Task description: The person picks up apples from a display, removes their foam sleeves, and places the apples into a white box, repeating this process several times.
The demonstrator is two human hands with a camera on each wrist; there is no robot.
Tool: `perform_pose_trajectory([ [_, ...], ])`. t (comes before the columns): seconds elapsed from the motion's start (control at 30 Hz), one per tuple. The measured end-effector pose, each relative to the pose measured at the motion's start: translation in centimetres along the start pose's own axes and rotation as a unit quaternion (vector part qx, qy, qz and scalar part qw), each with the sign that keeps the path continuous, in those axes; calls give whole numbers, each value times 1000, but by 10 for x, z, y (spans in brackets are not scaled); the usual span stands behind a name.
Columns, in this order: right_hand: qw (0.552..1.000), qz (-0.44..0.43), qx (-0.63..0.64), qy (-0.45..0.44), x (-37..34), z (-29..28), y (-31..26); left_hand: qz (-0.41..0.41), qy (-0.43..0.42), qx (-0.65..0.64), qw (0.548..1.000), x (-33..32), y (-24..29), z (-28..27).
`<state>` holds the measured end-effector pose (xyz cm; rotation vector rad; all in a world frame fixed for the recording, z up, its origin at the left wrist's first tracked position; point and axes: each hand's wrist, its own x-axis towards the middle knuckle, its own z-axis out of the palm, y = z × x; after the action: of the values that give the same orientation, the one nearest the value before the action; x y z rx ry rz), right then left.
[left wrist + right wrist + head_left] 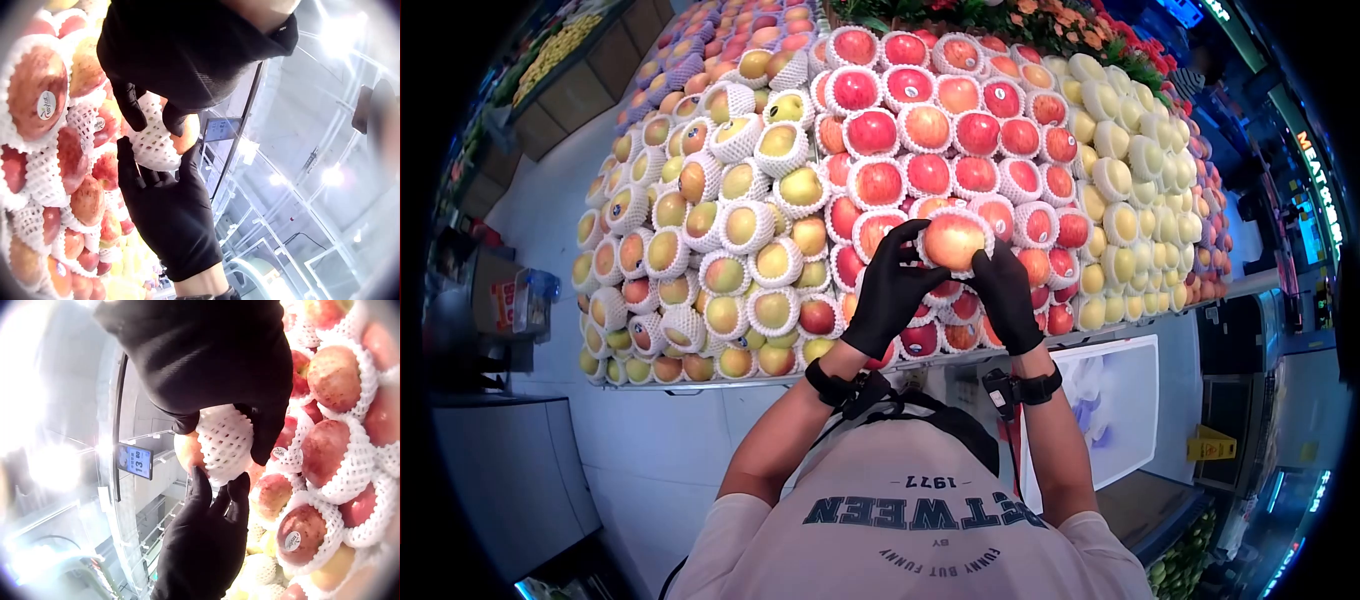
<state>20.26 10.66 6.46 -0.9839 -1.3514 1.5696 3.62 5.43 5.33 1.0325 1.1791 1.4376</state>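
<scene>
A red-and-yellow apple point(956, 242) in a white foam net point(226, 445) is held up over the front of a sloping fruit display. My black-gloved left hand point(892, 295) grips it from the left, thumb low and fingers round the far side. From the right, my gloved right hand point(1008, 300) pinches the same apple between thumb and fingers. In the left wrist view, bare peel shows at one end of the apple point(186, 134), beyond the net. Red apples point(872, 132) in foam nets, some with stickers, lie just behind and below both hands.
Yellow-green netted fruit point(722, 275) fills the display's left part, and pale yellow fruit point(1122, 220) its right. A metal edge point(730, 384) runs along the front, close to my body. A price screen point(135, 460) hangs on a rail. A yellow floor sign point(1210, 444) stands at the right.
</scene>
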Motion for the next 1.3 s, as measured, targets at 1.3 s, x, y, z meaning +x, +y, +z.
perform_pose_trajectory([
  [1.3, 964, -121, -171, 162, -77, -4, -8, 122, -124, 45, 984, -34, -26, 6],
])
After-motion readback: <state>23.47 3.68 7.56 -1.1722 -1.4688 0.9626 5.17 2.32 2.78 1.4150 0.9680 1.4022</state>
